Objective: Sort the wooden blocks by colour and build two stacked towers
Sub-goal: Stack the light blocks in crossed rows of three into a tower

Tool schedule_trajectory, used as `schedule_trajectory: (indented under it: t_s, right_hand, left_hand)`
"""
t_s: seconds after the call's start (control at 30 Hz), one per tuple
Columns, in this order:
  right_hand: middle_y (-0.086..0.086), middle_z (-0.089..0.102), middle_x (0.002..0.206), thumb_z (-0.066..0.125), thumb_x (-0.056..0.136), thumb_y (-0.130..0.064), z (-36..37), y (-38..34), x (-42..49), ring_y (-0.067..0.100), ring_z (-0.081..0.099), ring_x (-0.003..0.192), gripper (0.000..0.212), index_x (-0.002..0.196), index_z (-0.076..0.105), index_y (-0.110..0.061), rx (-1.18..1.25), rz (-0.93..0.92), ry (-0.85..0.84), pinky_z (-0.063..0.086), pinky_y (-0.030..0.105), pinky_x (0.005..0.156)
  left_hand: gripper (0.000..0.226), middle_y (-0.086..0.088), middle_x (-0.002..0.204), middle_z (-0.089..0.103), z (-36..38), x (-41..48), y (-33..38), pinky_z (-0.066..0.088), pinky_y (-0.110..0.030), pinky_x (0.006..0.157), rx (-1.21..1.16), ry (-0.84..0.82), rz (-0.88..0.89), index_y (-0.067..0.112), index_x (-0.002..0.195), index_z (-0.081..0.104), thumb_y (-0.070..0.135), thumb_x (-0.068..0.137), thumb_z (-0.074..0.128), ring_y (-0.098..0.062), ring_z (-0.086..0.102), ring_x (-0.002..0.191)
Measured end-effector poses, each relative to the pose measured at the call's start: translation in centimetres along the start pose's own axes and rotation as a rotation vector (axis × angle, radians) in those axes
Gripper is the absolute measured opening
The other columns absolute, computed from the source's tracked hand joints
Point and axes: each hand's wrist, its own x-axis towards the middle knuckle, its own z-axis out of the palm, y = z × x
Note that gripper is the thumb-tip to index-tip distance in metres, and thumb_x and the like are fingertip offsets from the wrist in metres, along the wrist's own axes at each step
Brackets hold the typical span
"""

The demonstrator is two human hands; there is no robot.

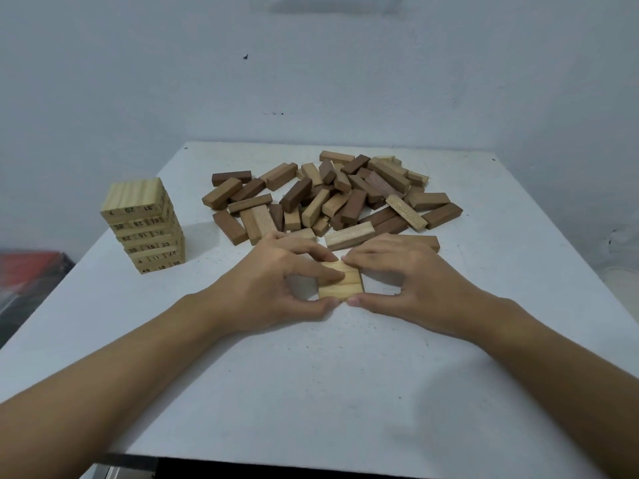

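At the left edge of the table (311, 375) stands a numbered pale tower (143, 226). Nearer centre, the left hand (273, 288) pinches a flat row of pale blocks (340, 285) between curled fingers and thumb; the right hand (411, 281) pinches its other side likewise. The mixed pile (332, 195) lies just behind.

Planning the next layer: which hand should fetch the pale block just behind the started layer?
Probably right: the pale block lies just past right hand fingers; left hand holds the layer.

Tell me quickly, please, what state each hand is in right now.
Left hand: pinches the flat layer of pale rectangular wooden blocks between fingers and thumb.
Right hand: pinches the same layer from the other side.
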Motion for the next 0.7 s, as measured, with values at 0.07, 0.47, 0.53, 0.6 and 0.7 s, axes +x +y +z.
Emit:
schedule_trajectory:
  t_s: [0.07, 0.47, 0.53, 0.6, 0.7]
  right_hand:
    - [-0.006, 0.070, 0.119, 0.079, 0.085, -0.039, -0.1, -0.4, 0.0, 0.007, 0.059, 0.117, 0.046, 0.121, 0.071, -0.013, 0.027, -0.004, 0.029, 0.050, 0.034, 0.095]
    - [-0.004, 0.070, 0.112, 0.080, 0.085, -0.033, -1.4, -6.6, 6.7, 0.011, 0.061, 0.113, 0.034, 0.110, 0.073, -0.011, 0.039, -0.179, 0.184, 0.046, 0.031, 0.097]
    - [-0.006, 0.070, 0.111, 0.081, 0.083, -0.033, -1.3, -8.0, 8.4, 0.008, 0.061, 0.110, 0.034, 0.109, 0.073, -0.012, 0.072, -0.172, 0.186, 0.047, 0.030, 0.095]
    - [-0.010, 0.069, 0.113, 0.082, 0.083, -0.032, -1.1, -9.1, 10.1, 0.005, 0.061, 0.107, 0.033, 0.110, 0.073, -0.016, 0.113, -0.146, 0.164, 0.047, 0.022, 0.089]
    - [-0.015, 0.067, 0.113, 0.081, 0.083, -0.032, -0.4, -10.4, 12.6, 0.003, 0.061, 0.107, 0.032, 0.112, 0.072, -0.022, 0.222, -0.084, 0.125, 0.045, 0.013, 0.081]
  left_hand:
    - [0.032, 0.008, 0.114, 0.073, -0.7, 0.2, 0.4, 0.048, -0.042, 0.093, -0.021, 0.029, 0.024, 0.024, 0.103, 0.082, 0.042, 0.077, 0.085, -0.003, 0.067, 0.104]
    - [0.034, 0.006, 0.114, 0.075, -10.7, -2.2, 1.7, 0.053, -0.027, 0.089, 0.125, 0.198, 0.048, 0.018, 0.103, 0.082, 0.044, 0.082, 0.079, -0.002, 0.068, 0.104]
    - [0.033, 0.007, 0.114, 0.075, -12.7, -3.0, 1.6, 0.049, -0.016, 0.092, 0.146, 0.227, 0.023, 0.019, 0.102, 0.082, 0.045, 0.081, 0.079, 0.005, 0.066, 0.109]
    - [0.031, 0.007, 0.112, 0.075, -14.5, -3.6, 1.2, 0.049, -0.014, 0.090, 0.166, 0.239, -0.007, 0.019, 0.102, 0.082, 0.041, 0.080, 0.082, 0.004, 0.067, 0.105]
    - [0.031, 0.009, 0.113, 0.075, -16.9, -4.4, 0.2, 0.048, -0.014, 0.090, 0.112, 0.248, -0.079, 0.020, 0.103, 0.082, 0.037, 0.077, 0.084, -0.001, 0.069, 0.106]
